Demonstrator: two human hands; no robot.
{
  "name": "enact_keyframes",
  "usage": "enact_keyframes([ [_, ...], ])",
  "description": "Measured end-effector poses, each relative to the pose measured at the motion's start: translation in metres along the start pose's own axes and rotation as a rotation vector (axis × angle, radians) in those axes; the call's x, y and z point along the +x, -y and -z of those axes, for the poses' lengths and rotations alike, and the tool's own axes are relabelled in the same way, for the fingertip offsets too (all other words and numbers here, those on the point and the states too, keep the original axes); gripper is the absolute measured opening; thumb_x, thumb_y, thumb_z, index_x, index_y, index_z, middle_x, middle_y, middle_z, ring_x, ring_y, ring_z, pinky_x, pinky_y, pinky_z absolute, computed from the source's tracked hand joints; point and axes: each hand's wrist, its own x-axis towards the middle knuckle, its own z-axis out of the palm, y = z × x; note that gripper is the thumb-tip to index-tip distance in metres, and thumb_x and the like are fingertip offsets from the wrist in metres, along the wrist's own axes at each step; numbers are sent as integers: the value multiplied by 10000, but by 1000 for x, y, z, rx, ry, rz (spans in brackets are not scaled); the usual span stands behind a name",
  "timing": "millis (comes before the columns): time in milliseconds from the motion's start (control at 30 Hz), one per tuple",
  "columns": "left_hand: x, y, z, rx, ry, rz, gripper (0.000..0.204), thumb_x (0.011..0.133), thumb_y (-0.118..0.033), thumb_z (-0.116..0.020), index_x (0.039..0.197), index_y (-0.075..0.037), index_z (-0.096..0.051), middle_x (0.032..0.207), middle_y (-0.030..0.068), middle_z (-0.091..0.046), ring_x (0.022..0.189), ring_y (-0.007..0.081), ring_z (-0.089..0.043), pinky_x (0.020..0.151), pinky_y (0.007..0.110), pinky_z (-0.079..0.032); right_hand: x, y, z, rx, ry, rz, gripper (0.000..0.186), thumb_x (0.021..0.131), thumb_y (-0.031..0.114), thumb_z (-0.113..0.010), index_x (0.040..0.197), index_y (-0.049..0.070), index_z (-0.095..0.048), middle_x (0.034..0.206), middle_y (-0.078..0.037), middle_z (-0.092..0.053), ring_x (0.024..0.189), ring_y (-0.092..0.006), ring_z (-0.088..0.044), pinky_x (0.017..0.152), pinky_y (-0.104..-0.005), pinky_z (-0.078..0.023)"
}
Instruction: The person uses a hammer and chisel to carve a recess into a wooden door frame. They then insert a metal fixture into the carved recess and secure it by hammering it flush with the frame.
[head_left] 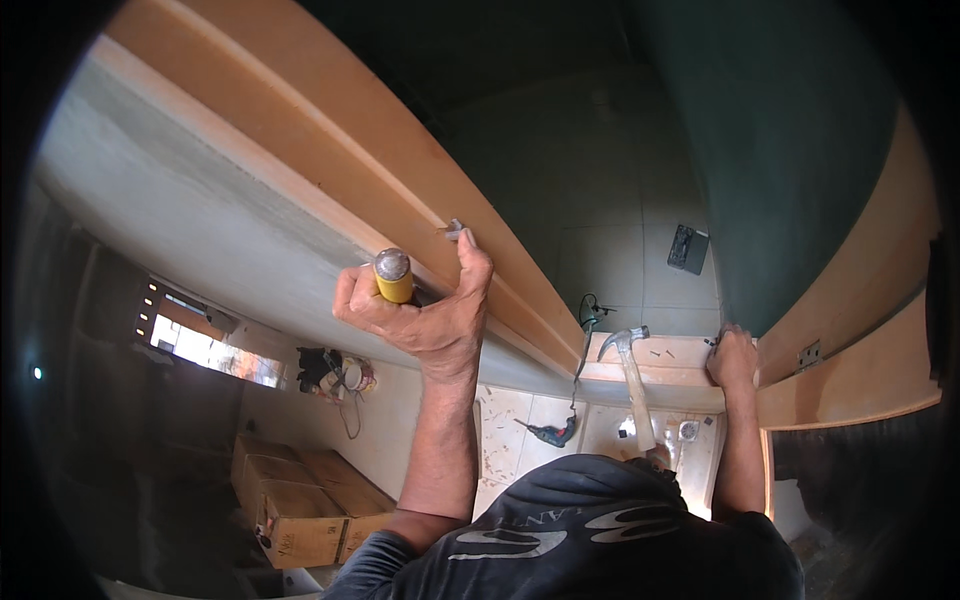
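Note:
My left hand (pixel 430 310) is wrapped round a yellow-handled chisel (pixel 394 278) with a round steel cap facing up; its blade is hidden by the hand. The thumb stretches to a small metal piece (pixel 455 229) on the wooden door frame (pixel 360 165). Farther right, my right hand (pixel 735 357) is closed beside the far end of the wooden board (pixel 680 352); what its fingers hold, if anything, is hidden. Between my arms is a claw hammer (pixel 630 370) with a pale wooden handle, its lower end close to my shirt.
A corded power drill (pixel 553 432) lies on the floor at left, with wood chips about. Beyond the frame is a dark flat case (pixel 688 249). Cardboard boxes (pixel 300 495) stand at lower left. A metal hinge (pixel 809 354) sits on the curved wooden panel at right.

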Motion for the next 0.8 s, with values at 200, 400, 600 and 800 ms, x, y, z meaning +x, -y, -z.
enact_keyframes([
  [200,-2,16,-6,47,-47,-154,785,737,-326,-981,1252,-60,-453,1195,148,-417,1091,300,-505,882,492,-455,15,0,17,247,5,-74,164,938,117,-618,1036,-3,-671,1078,-284,-721,1057,-489,-679,894,-561,-537],
  [400,-2,8,0,-95,20,-48,778,777,-346,-976,1263,-72,-433,1219,129,-421,1107,241,-524,880,418,-516,-13,-11,18,253,130,-208,164,934,110,-653,1043,2,-711,1137,-253,-698,1111,-446,-696,955,-527,-551],
  [600,1,10,-2,3,-2,-89,811,763,-343,-986,1283,-62,-430,1216,124,-421,1121,254,-507,904,446,-476,-1,-21,-38,4,115,-228,271,890,63,-678,1147,2,-741,1367,-262,-626,1180,-445,-674,1049,-500,-559],
  [800,-1,7,-1,52,-45,-120,825,719,-330,-984,1275,-67,-432,1191,153,-391,1149,294,-451,910,479,-417,-11,-19,-42,82,-164,-26,219,946,47,-639,1157,16,-688,1234,-225,-700,1048,-443,-707,897,-513,-586],
])
